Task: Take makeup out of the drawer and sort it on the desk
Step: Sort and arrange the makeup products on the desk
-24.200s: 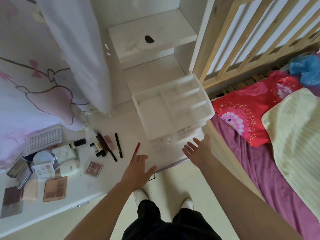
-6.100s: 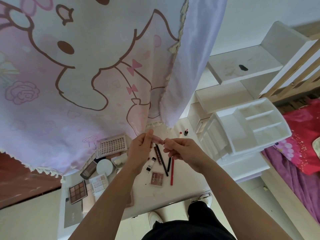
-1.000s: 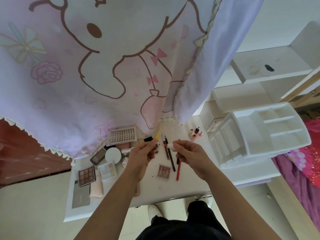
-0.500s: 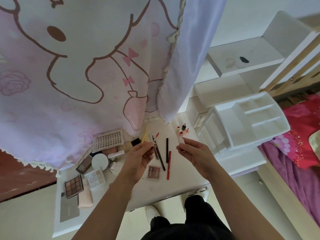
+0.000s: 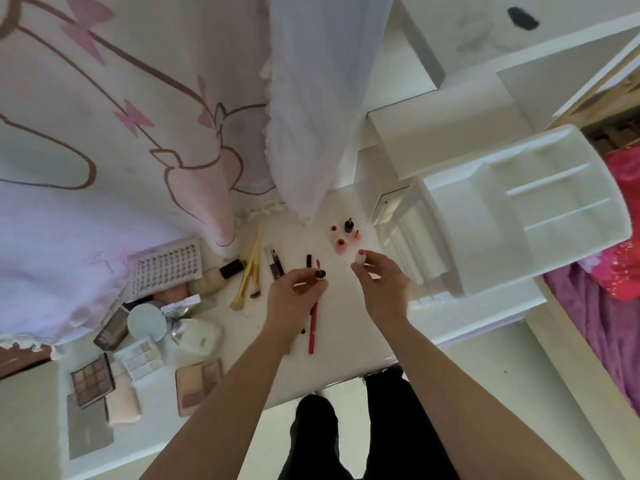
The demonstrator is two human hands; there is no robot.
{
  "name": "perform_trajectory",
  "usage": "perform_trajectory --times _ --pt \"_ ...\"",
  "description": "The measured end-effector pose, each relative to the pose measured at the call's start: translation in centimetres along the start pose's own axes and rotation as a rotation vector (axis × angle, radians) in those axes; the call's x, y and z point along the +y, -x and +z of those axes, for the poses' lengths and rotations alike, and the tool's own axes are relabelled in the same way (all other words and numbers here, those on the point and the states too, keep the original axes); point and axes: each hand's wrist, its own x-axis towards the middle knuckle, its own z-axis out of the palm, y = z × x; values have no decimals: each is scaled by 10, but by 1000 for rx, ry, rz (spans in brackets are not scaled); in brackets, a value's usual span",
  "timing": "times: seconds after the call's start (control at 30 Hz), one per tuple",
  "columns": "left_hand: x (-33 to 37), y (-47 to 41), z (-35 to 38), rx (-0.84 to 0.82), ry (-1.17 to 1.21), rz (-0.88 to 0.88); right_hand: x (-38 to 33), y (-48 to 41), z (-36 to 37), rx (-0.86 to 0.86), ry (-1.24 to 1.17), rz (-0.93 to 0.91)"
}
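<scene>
**Sorting nearly finished, two small pieces in hand**

Palettes [image 5: 92, 380] lie at the table's [image 5: 346, 358] left, brushes [image 5: 250, 271] and pencils [image 5: 313, 323] mid-table. Left hand [image 5: 294, 299] grip pinches a dark tube [image 5: 320, 274]; right hand [image 5: 382, 289] pinches a small bottle [image 5: 360, 258] near the far bottle cluster [image 5: 344, 237]. The organizer [image 5: 502, 209] at right looks empty.

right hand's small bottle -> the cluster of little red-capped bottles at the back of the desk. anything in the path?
Nothing visible. The right hand holds the small bottle just in front of the bottle cluster, with only bare desk between. The organizer stands off to the right, the pencils to the left.
</scene>
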Motion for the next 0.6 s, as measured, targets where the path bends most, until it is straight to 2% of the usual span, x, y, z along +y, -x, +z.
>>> perform_trajectory --times 0.1,0.2,0.3,0.6 --pt "-9 -15 17 59 -233 113 23 -10 14 50 108 -61" --pt "-17 -28 28 53 -421 178 42 -18 18 53 78 -1" --pt "-25 -42 35 52 -550 221 53 -25 22 60 97 -21" --pt "-31 -69 59 67 -640 268 56 -39 30 119 209 -58"
